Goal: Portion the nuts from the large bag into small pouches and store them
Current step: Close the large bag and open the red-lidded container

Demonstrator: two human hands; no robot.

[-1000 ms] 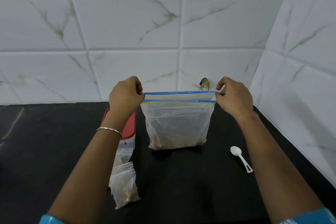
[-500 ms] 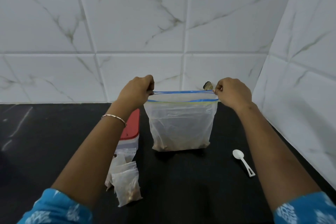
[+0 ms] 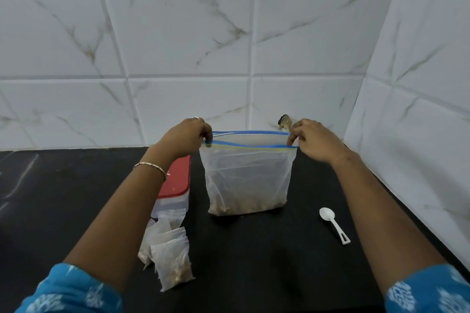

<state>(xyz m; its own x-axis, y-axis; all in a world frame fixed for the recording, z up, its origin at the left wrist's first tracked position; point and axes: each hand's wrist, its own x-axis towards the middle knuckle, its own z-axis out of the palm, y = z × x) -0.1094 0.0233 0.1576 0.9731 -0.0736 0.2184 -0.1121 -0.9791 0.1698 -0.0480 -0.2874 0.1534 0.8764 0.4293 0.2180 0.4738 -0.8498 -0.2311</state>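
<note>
A large clear zip bag (image 3: 248,178) with a blue seal strip stands upright on the black counter (image 3: 254,262), brown nuts lying in its bottom. Its mouth gapes open between the two blue edges. My left hand (image 3: 184,138) pinches the bag's top left corner. My right hand (image 3: 314,141) pinches the top right corner. Several small clear pouches (image 3: 169,259) with nuts inside lie in a pile at the lower left, beside my left forearm.
A clear storage box with a red lid (image 3: 178,183) sits left of the bag, partly behind my left arm. A white plastic spoon (image 3: 333,223) lies on the counter to the right. Tiled walls close off the back and the right side.
The bag's mouth has opened wider as the two blue edges parted. The view has shifted a little, and both hands stay at the top corners.
</note>
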